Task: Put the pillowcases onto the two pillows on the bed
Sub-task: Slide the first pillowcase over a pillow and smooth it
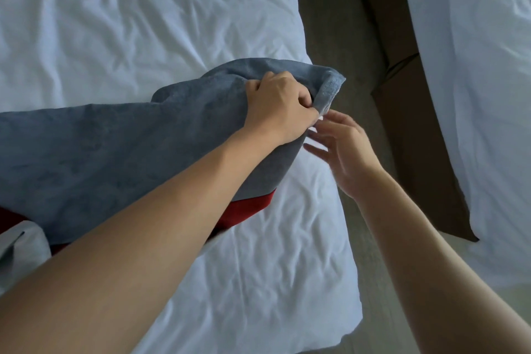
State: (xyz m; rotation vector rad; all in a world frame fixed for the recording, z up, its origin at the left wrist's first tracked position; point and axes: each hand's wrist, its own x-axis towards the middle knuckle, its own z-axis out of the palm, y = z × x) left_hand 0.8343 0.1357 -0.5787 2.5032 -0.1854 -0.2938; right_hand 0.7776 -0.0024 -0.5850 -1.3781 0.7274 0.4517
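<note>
A grey-blue pillowcase [120, 149] covers a pillow that lies across the left side of the white bed [273, 253]. My left hand [280, 108] grips the pillowcase near its right corner, where the hem folds over. Just to the right, my right hand [343, 149] hovers with fingers spread, palm toward that corner, holding nothing. A red pillow or cloth [250, 208] shows under the blue one. At the lower left edge lies a white pillow [20, 250], only partly in view.
The bed's right edge drops to a carpeted aisle [327, 23]. A second bed with white sheets [474, 66] stands on the right, with a brown base [408, 123] beneath it.
</note>
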